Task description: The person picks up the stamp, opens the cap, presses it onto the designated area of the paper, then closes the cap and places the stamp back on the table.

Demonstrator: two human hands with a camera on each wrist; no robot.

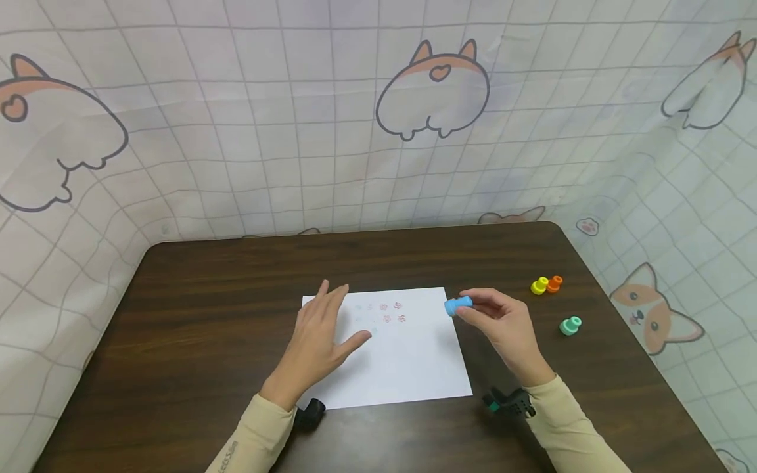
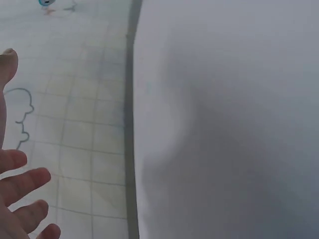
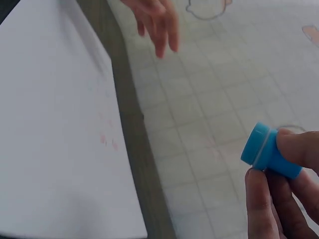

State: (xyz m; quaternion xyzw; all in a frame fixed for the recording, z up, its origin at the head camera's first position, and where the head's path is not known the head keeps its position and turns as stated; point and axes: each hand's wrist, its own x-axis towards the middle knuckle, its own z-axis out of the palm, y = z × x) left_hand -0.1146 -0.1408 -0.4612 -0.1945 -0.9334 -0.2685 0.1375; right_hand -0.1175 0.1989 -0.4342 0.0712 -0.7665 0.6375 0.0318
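There's the blue stamp [image 1: 458, 305], one of it, a small smooth cylinder with a wider, rimmed end, and your right hand [image 1: 503, 322] has it pinched between thumb and fingers above the paper's [image 1: 402, 368] right edge! Your left hand [image 1: 316, 345] spreads its fingers wide over that single white sheet. Three more on the tabletop [image 1: 207, 315] to your right: one yellow stamp [image 1: 539, 286], one orange stamp [image 1: 554, 284] just beside it, one green stamp [image 1: 570, 326] nearer you.

A small blue stamp [image 1: 458, 305], tilted sideways, is pinched in the right hand [image 1: 506, 328] near flat, faintly marked white paper [image 1: 408, 364].
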